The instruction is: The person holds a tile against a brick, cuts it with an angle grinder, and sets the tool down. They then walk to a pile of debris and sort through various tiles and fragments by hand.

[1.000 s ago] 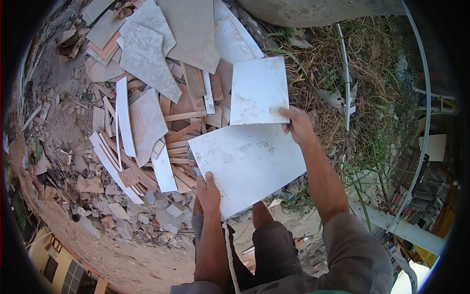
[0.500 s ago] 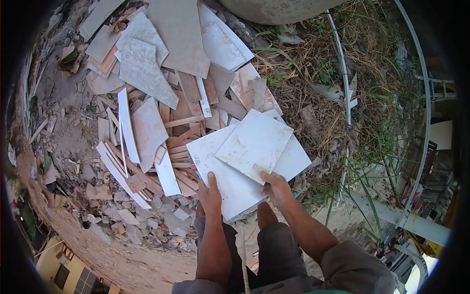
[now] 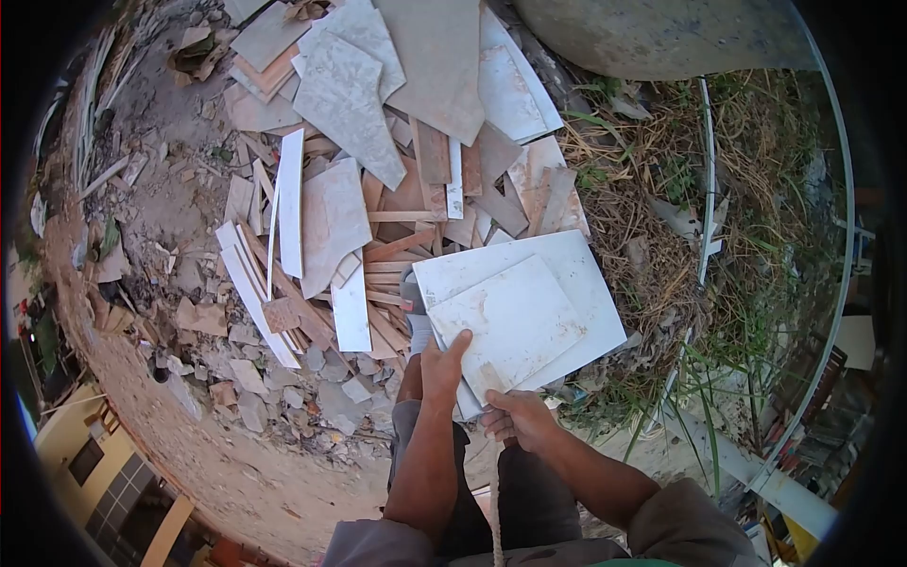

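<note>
A smaller white tile, smudged with brown dirt, lies flat on top of a larger white tile. My left hand is closed on the left edge of the stacked tiles, thumb on top and fingers hidden beneath. At the near corner of the smaller tile, my right hand pinches with its thumb above and its fingers curled below. A greyish patch shows on the tile by that thumb. The stack is held in front of my knees, overlapping the debris pile in this view.
Broken tile slabs and narrow tile strips are heaped ahead and to the left. Rubble covers the ground nearby. Dry grass and a thin white pipe lie on the right. A large rounded grey object stands at the top.
The smaller tile has turned and slid left, now lining up more closely with the larger one. Both hands stay on the tiles. The view has shifted, moving the pile rightward in the picture.
</note>
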Motion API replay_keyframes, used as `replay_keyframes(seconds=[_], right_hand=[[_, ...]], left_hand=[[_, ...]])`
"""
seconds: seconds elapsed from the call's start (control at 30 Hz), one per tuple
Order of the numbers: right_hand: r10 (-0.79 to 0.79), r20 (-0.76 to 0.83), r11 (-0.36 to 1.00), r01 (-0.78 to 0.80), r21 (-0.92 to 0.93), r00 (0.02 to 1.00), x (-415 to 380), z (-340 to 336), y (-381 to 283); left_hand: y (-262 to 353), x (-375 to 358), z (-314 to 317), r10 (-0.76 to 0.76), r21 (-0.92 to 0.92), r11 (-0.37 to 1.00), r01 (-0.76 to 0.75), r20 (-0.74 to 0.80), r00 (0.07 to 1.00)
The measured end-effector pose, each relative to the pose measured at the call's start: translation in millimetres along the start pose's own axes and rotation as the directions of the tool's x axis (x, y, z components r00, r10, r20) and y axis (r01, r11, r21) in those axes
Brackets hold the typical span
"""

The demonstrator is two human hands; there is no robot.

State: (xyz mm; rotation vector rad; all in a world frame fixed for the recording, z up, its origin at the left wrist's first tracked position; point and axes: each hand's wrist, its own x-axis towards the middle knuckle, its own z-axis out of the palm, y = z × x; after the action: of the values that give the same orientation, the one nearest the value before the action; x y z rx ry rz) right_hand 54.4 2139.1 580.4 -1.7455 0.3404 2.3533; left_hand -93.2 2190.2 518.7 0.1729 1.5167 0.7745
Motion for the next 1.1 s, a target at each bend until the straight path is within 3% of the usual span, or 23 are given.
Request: replay_keyframes(seconds=[0.03,0.1,0.17,0.23,0.27,0.33,0.37,0.43,0.5,0.57,0.63,0.7,0.73,0.83,1.0,1.07,1.1], right_hand=[[0.007,0.006,1.000,-0.007,-0.010,1.000,-2,-2,-5],[0.123,0.033,0.909,-0.100,-0.404,0.992,-9,-5,-28],[0.078,0.035,0.813,-0.043,-0.581,0.996,-10,-8,-69],[-0.266,0.064,0.824,0.261,-0.503,0.962,17,-26,-114],[-0.423,0.004,0.800,0.375,-0.469,0.906,32,-29,-149],[-0.727,-0.022,0.589,0.607,-0.534,0.687,54,-20,-229],[-0.834,-0.025,0.428,0.619,-0.659,0.551,87,-32,-269],[-0.881,-0.067,0.426,0.726,-0.540,0.468,112,-7,-342],[-0.902,-0.118,0.398,0.692,-0.602,0.416,138,20,-403],[-0.914,-0.132,0.379,0.692,-0.614,0.384,167,43,-451],[-0.925,-0.139,0.357,0.690,-0.630,0.353,178,70,-477],[-0.927,-0.067,0.357,0.810,-0.466,0.370,188,99,-491],[-0.909,-0.144,0.413,0.807,-0.423,0.390,198,100,-500],[-0.856,-0.186,0.512,0.745,-0.427,0.482,180,115,-499],[-0.871,-0.001,0.401,0.711,-0.577,0.491,136,168,-500],[-0.959,0.122,0.105,0.717,-0.689,0.257,128,203,-476],[-0.977,0.144,-0.016,0.615,-0.788,0.158,134,217,-466]], left_hand=[[-5,2,-3,0.002,-0.005,1.000,-0.002,-0.013,1.000],[-14,8,-6,0.074,0.071,0.995,-0.072,-0.018,0.997],[-23,12,-12,0.116,0.120,0.987,-0.111,-0.035,0.993],[-31,23,-17,0.144,0.313,0.942,-0.122,-0.047,0.988],[-15,18,-12,0.177,0.335,0.930,-0.153,-0.041,0.983],[-13,19,-10,0.169,0.364,0.922,-0.132,-0.071,0.983],[-13,18,-10,0.157,0.402,0.909,-0.105,-0.099,0.983],[-3,10,-6,0.159,0.454,0.886,-0.092,-0.113,0.981],[7,12,-3,0.190,0.503,0.858,-0.102,-0.128,0.973],[9,11,-2,0.098,0.577,0.817,0.011,-0.158,0.983],[14,10,0,0.133,0.607,0.795,-0.008,-0.161,0.978],[26,17,2,0.160,0.638,0.770,-0.012,-0.176,0.971],[31,17,3,0.138,0.642,0.767,0.008,-0.177,0.974],[32,25,5,0.180,0.644,0.765,-0.032,-0.166,0.970],[41,27,11,0.146,0.698,0.716,0.008,-0.160,0.976],[43,33,10,0.162,0.676,0.737,-0.021,-0.146,0.976],[43,32,10,0.165,0.658,0.752,-0.039,-0.131,0.977]])
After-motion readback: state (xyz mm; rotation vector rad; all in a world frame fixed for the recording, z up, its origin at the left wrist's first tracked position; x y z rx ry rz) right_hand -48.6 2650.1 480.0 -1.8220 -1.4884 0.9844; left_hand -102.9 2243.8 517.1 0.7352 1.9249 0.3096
